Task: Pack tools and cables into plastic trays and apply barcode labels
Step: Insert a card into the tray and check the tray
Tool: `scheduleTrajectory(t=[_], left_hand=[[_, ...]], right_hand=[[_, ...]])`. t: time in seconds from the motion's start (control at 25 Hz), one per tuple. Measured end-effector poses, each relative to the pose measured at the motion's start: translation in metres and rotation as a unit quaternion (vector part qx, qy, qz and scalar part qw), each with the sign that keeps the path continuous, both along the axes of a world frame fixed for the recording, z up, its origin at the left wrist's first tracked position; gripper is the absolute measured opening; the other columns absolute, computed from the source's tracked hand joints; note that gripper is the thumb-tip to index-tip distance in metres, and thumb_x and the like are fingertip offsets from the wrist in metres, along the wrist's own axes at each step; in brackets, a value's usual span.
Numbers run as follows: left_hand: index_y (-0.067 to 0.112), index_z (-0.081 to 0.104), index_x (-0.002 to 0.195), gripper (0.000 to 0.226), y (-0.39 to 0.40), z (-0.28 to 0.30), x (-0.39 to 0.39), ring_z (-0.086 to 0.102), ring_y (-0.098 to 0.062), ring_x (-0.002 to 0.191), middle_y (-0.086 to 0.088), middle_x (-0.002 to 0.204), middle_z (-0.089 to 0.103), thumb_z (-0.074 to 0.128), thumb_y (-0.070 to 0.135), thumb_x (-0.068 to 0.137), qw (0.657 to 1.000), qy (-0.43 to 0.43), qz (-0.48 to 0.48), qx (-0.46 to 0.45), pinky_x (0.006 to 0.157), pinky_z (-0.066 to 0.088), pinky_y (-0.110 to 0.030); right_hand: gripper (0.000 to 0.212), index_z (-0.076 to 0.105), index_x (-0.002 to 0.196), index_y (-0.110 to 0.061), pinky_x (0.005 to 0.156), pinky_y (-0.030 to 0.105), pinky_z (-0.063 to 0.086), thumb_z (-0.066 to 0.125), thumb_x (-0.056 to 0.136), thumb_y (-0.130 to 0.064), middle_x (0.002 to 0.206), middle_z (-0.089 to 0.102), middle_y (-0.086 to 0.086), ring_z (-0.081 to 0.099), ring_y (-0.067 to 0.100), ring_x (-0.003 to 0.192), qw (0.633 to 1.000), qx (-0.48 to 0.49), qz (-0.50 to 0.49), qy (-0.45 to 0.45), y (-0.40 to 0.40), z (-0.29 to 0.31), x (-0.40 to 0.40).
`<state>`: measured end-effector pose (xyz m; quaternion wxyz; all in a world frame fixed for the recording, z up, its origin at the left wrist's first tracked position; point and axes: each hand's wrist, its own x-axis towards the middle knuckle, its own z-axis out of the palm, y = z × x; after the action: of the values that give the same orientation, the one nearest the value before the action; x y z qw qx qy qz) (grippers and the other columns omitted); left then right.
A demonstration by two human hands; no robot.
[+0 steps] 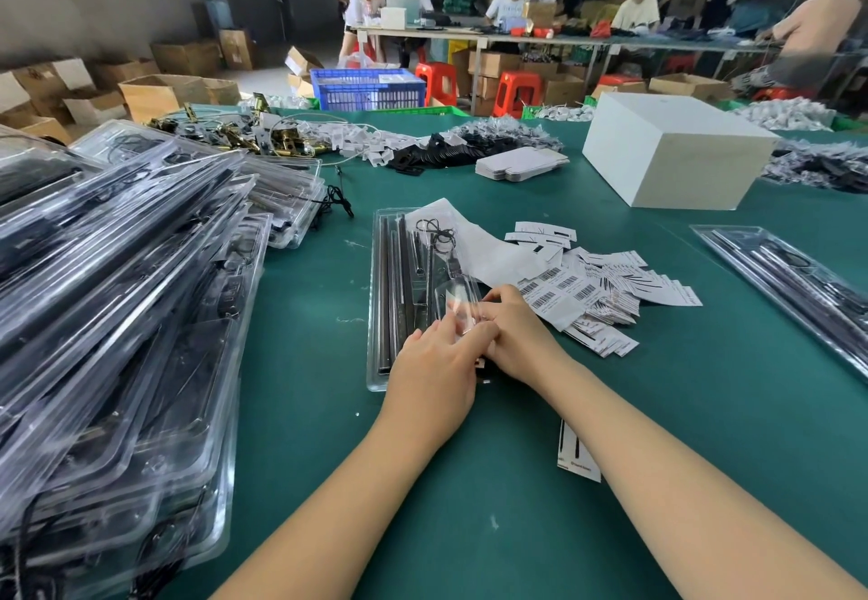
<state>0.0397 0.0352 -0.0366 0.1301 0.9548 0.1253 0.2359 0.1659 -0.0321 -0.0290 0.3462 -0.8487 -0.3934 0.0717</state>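
Clear plastic tray: glossy, transparent, catching glare. Rods inside: dark, smooth, semi-matt, metal-looking. Table cover: green, matt, cloth-like. Barcode labels: white paper, matt, black print. Stack of packed trays: glossy clear plastic, strong reflections. White box: smooth, matt, cardboard-like. Brass-coloured hardware: shiny metal.

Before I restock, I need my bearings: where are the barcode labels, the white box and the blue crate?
barcode labels (559, 287), head view, on a printed sheet.
white box (657, 129), head view, top face.
blue crate (371, 94), head view, front wall.
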Motion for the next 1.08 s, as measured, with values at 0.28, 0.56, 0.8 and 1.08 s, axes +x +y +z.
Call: scheduleTrajectory(t=[0.28, 0.56, 0.8, 1.08], left_hand=[[0.037, -0.021, 0.141, 0.087, 0.0, 0.003, 0.001, 0.052, -0.026, 0.097, -0.008, 0.114, 0.054, 0.043, 0.007, 0.09, 0.998, 0.01, -0.039, 0.038, 0.082, 0.039, -0.032], [0.017, 0.052, 0.121, 0.047, 0.005, 0.0, -0.003, 0.052, -0.017, 0.099, 0.006, 0.112, 0.055, 0.05, 0.052, 0.09, 0.999, 0.03, -0.005, 0.016, 0.081, 0.032, -0.023], [0.016, 0.047, 0.133, 0.048, 0.005, -0.001, -0.002, 0.05, -0.017, 0.104, 0.004, 0.121, 0.054, 0.044, 0.046, 0.095, 0.999, 0.032, 0.008, 0.016, 0.083, 0.033, -0.024], [0.01, 0.049, 0.133, 0.048, 0.003, 0.002, -0.003, 0.054, -0.023, 0.105, -0.002, 0.124, 0.057, 0.05, 0.038, 0.095, 1.0, 0.018, 0.004, -0.007, 0.091, 0.039, -0.031]], right_hand=[[0.016, 0.07, 0.093, -0.03, 0.061, 0.016, 0.038, 0.075, 0.078, -0.031, 0.083, 0.064, -0.013, 0.056, 0.008, 0.078, 0.995, -0.007, -0.053, 0.084, -0.001, 0.001, 0.006], [0.034, 0.07, 0.114, -0.029, 0.078, 0.024, 0.044, 0.076, 0.081, -0.034, 0.102, 0.07, -0.009, 0.058, 0.006, 0.088, 0.991, 0.033, -0.062, 0.117, -0.003, 0.0, 0.006], [0.042, 0.065, 0.124, -0.025, 0.09, 0.024, 0.046, 0.074, 0.084, -0.024, 0.099, 0.065, -0.015, 0.058, -0.002, 0.089, 0.985, 0.054, -0.036, 0.16, -0.006, -0.002, 0.009], [0.049, 0.058, 0.13, -0.019, 0.082, 0.019, 0.052, 0.074, 0.084, -0.017, 0.104, 0.069, -0.002, 0.062, 0.004, 0.087, 0.951, 0.081, 0.031, 0.297, -0.015, 0.004, 0.016]])
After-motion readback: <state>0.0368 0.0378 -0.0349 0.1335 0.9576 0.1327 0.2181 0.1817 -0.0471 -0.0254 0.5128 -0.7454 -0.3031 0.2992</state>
